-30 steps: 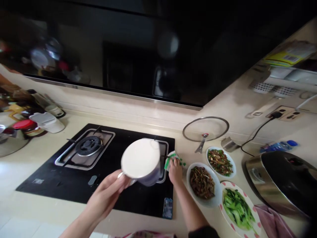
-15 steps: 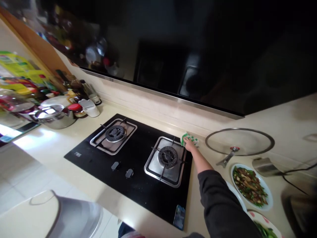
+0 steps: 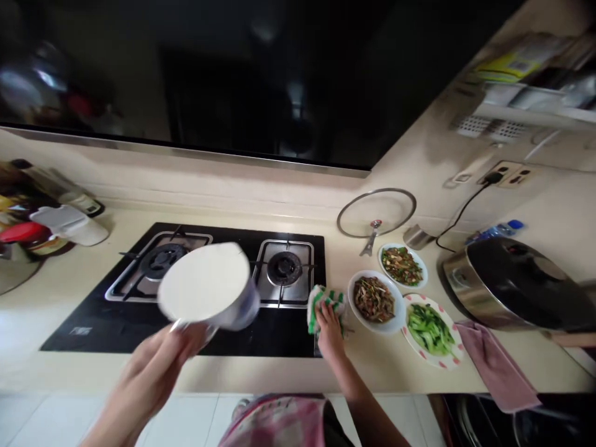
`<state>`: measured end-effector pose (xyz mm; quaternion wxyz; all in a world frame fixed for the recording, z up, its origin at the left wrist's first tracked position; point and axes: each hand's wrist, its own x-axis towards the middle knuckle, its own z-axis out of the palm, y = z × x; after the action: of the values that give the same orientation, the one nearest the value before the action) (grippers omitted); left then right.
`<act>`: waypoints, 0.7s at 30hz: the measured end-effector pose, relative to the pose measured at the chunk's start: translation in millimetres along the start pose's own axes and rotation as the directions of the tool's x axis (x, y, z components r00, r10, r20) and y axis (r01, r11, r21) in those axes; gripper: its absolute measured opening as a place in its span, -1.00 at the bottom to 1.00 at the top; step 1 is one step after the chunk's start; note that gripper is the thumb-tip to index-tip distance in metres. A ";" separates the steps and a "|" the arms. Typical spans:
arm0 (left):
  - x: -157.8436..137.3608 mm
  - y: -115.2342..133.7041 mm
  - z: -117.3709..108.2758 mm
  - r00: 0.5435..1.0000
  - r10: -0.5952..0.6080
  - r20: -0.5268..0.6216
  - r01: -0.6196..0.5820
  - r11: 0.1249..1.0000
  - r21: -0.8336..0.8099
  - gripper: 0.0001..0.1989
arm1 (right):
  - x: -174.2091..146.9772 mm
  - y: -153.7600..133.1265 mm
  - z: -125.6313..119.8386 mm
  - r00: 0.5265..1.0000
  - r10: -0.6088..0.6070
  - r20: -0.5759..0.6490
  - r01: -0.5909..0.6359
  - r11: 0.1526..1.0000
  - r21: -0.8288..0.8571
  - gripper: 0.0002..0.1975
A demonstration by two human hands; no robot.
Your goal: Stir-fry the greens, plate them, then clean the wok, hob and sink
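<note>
My left hand (image 3: 161,363) is closed around the handle of a saucepan (image 3: 207,282). The pan has a white inside and a pale grey-blue outside, and is held above the black gas hob (image 3: 256,332), covering part of the left burner. At the hob's right edge, my right hand (image 3: 328,316) lies with fingers spread on a green-and-white checked cloth (image 3: 316,298), pressing it down. Just right of the cloth is a bowl of cooked shredded food (image 3: 395,307). The right burner (image 3: 284,268) has nothing on it.
A plate of greens (image 3: 431,330), another stir-fried dish (image 3: 403,266) and a glass lid (image 3: 376,208) stand on the right. Beyond them sits a large electric pan (image 3: 470,285) beside a pink cloth (image 3: 498,366). A dark range hood (image 3: 256,93) overhangs. Jars and bottles (image 3: 69,223) crowd the left.
The view has turned right. My right hand has drawn the cloth from the hob's back right corner toward the front. The saucepan has come up from the lower left to over the hob.
</note>
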<state>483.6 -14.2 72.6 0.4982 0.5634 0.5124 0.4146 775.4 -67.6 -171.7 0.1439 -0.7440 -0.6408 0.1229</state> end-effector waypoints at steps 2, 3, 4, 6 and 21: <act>24.9 16.1 35.0 0.988 0.071 0.135 -0.054 0.991 -0.124 -0.44 | -38.8 3.7 7.5 0.999 -0.042 -0.021 0.043 0.997 0.063 -0.28; 41.0 21.7 56.6 0.973 0.114 0.199 -0.079 0.981 -0.175 -0.45 | -52.8 5.8 9.9 0.998 -0.055 -0.020 0.057 0.994 0.089 -0.28; 58.6 25.2 80.0 0.958 0.150 0.245 -0.095 0.971 -0.221 -0.46 | -62.9 7.7 11.6 0.998 -0.061 -0.016 0.062 0.992 0.109 -0.27; 94.5 26.6 128.8 0.933 0.182 0.310 -0.082 0.948 -0.308 -0.48 | -72.7 10.5 13.1 0.998 -0.059 -0.001 0.058 0.989 0.137 -0.25; 191.0 -12.2 315.0 0.886 0.230 0.402 -0.131 0.957 -0.257 -0.45 | -64.6 13.8 -3.6 0.990 -0.070 0.119 0.030 0.950 0.311 -0.43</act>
<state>814.5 131.7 1.9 0.6172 0.6266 0.2859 0.3803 779.8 -133.7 -173.6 0.2200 -0.6863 -0.6404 0.2654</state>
